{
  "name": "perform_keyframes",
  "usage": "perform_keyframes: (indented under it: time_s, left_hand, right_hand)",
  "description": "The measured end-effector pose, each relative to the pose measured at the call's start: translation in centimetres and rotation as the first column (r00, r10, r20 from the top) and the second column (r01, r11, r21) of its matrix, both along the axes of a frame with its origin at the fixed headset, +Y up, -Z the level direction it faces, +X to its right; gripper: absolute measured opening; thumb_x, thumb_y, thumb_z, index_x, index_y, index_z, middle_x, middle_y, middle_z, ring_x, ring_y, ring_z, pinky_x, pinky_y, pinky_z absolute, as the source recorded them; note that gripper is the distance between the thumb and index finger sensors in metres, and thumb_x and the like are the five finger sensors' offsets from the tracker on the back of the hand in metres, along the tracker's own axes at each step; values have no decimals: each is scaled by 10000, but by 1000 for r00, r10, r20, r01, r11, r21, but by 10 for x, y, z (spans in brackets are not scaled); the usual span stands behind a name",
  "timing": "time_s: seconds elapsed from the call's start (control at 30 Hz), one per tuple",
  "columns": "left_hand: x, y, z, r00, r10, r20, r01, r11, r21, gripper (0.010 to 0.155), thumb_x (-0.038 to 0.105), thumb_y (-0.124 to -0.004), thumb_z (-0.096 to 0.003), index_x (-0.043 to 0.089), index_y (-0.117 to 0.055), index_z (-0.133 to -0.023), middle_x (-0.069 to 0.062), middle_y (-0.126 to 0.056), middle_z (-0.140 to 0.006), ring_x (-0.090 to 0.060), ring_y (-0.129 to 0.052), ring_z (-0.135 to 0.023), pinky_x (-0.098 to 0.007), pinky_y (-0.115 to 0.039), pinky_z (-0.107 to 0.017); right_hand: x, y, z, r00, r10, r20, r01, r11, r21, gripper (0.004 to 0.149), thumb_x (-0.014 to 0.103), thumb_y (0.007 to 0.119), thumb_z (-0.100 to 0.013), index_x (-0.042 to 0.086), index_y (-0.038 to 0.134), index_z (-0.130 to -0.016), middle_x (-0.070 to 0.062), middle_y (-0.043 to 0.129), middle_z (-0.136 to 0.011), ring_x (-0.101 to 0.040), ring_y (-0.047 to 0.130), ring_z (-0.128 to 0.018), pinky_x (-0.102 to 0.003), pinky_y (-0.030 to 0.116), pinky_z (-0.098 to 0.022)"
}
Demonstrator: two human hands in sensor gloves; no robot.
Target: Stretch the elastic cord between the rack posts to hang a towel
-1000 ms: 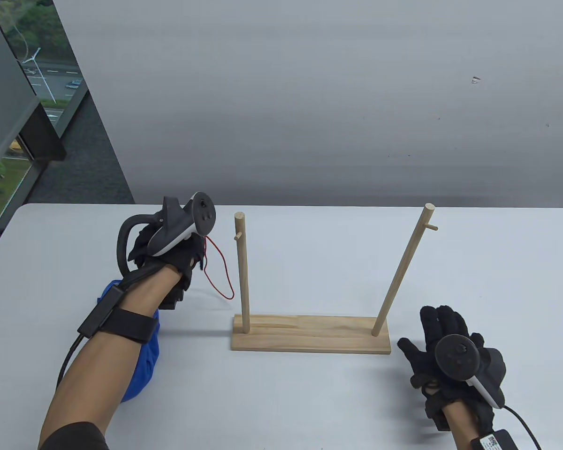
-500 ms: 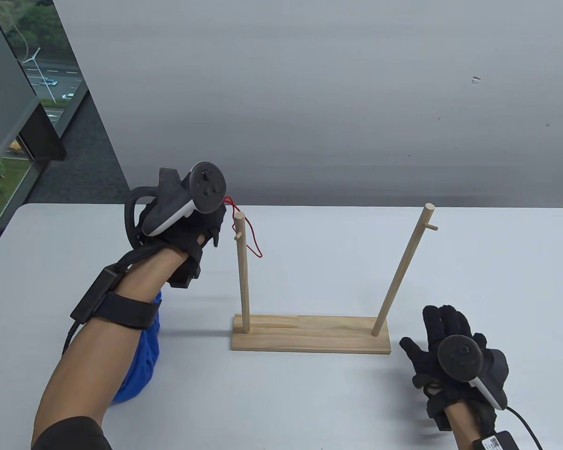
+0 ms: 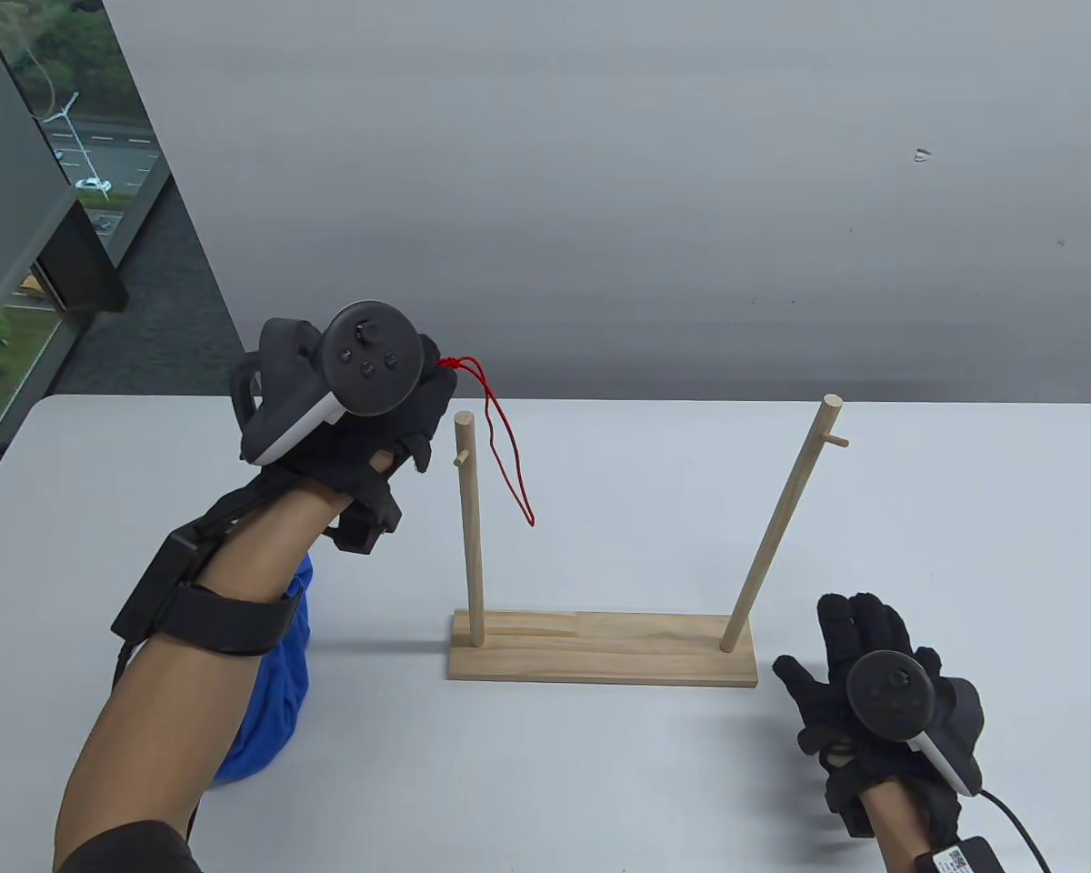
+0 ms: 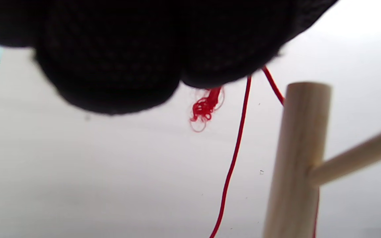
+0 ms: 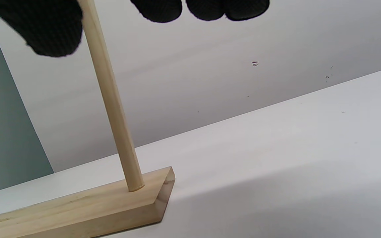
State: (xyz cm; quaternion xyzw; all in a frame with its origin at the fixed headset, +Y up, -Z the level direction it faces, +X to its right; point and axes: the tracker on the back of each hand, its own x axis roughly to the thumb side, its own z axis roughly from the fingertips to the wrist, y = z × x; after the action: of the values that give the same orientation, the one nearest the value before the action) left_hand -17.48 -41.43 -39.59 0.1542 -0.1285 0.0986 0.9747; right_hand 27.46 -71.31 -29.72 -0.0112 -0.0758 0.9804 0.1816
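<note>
Gloved fingertips (image 4: 111, 66) of the left hand (image 3: 364, 427) bunched tight, pinching the frayed knotted end of a red elastic cord (image 3: 505, 446); raised above the table (image 3: 600, 509), up beside the top of the left rack post (image 3: 469, 527). Cord hanging from that pinch as a slack loop, passing just by the post top and dangling on its right side; in the left wrist view one strand running behind the post (image 4: 296, 158) near its small side peg (image 4: 356, 155), whether touching it cannot be told. Right hand (image 3: 873, 691) lying low near the table just right of the wooden base (image 3: 600, 650), fingers spread and loosely extended, holding nothing, fingertips (image 5: 157, 10) apart from the right rack post (image 3: 777, 527), which leans outward with its own peg (image 3: 838, 442) near the top. Blue towel (image 3: 273, 691) bunched on the table under the left forearm, left of the rack
</note>
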Motion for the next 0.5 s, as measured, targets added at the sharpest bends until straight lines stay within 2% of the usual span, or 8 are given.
perform_keyframes:
  time_s: [0.2,0.5]
  left_hand:
    - [-4,2,13,999,28,35,-30,999,37,449,467,-853,-448,146,-915,-757,155,-997,-166,-164,-1067,-73,-378,-909,-162]
    - [-21,-11,31,993,101,58,-106,990,90,450,465,-849,-448,141,-916,-753,158,-996,-160,-161,-1066,-67,-376,-909,-157]
  right_hand:
    - [-1,0,0,1000,0,-2,0,1000,1,823,620,703,-447,193,335,-1046,-177,261,-1093,-446,351,-1036,-771,278,-606]
    - [-4,-1,0,1000,7,-7,-7,1000,-6,821,619,701,-448,194,333,-1046,-180,261,-1092,-445,350,-1036,-771,280,-607]
